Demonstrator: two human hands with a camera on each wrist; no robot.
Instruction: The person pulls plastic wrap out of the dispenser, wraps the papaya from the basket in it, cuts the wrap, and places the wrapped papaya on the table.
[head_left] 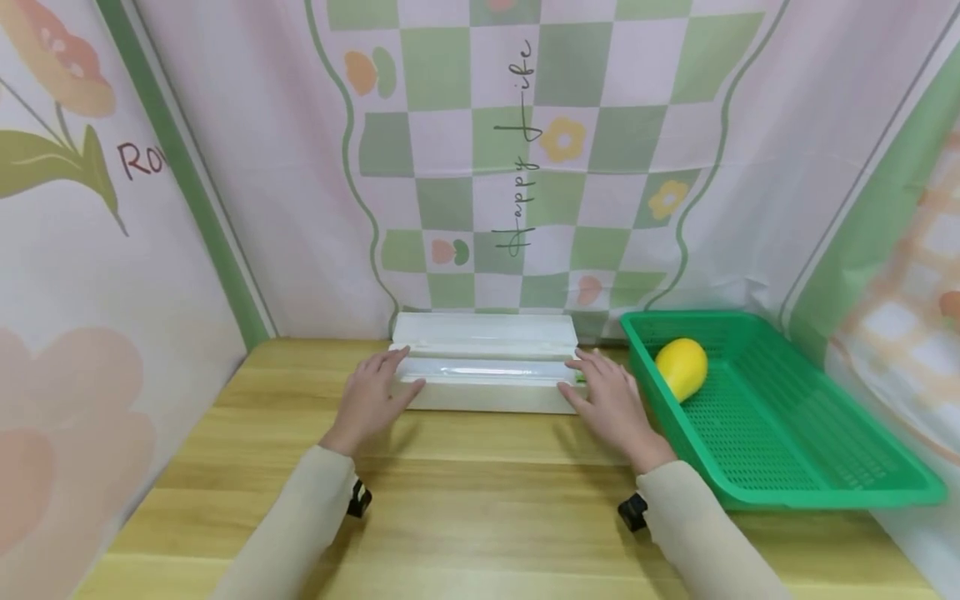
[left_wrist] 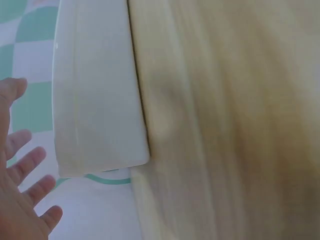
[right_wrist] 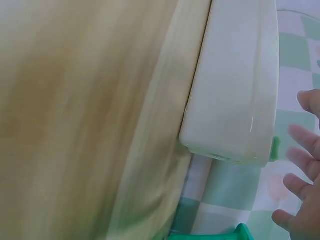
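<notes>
A long white cling film dispenser [head_left: 491, 399] lies at the back of the table, its lid [head_left: 483, 332] raised. Inside it is a shiny roll of film [head_left: 487, 369]. My left hand [head_left: 369, 398] is over the dispenser's left end, fingers spread. Over the opposite end is my right hand [head_left: 613, 402], also with spread fingers. Both wrist views show the hands slightly apart from the dispenser's outer wall, holding nothing visible. A small green tab [right_wrist: 274, 149] sticks out at the right end. Much of the interior is hidden in the wrist views.
A green plastic basket [head_left: 795, 500] stands to the right, close to my right forearm, with a yellow oval object [head_left: 682, 369] in it. A patterned curtain [head_left: 300, 208] hangs right behind the wooden table [head_left: 480, 517] and along both sides.
</notes>
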